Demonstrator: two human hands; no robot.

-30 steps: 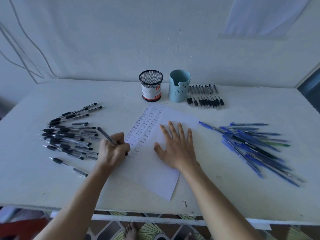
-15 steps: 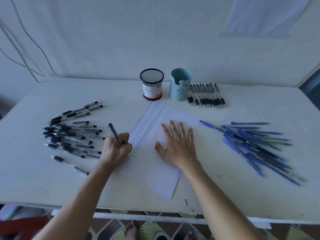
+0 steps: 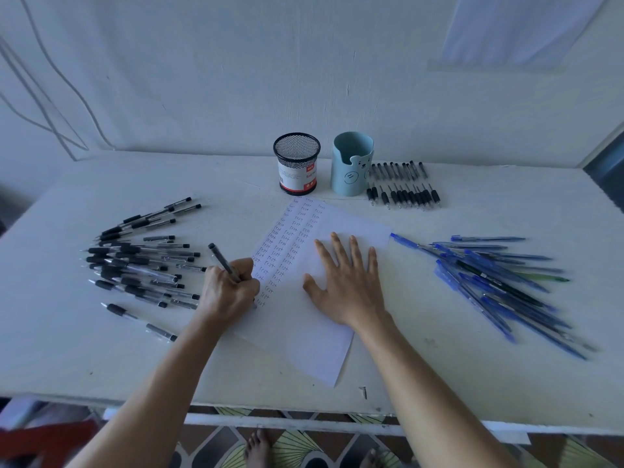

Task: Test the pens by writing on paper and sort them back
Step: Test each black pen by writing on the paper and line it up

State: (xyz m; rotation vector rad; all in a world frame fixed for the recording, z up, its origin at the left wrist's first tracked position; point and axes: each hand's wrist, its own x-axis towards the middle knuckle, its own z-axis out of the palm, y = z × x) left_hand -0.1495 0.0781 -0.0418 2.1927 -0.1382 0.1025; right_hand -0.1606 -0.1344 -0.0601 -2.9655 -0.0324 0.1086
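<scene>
The left hand grasps a black pen, its tip on the left edge of the paper sheet. The right hand lies flat and released on this sheet's middle.

The white sheet of paper in the middle of the table has the word "Test" written on it by hand, over and over, in rows going down its left side. The lowest "Test" sits by the tip of the thin black pen that the left hand grips. The black mesh cup near the table's far edge has a white and red label, with print too small to read.
</scene>
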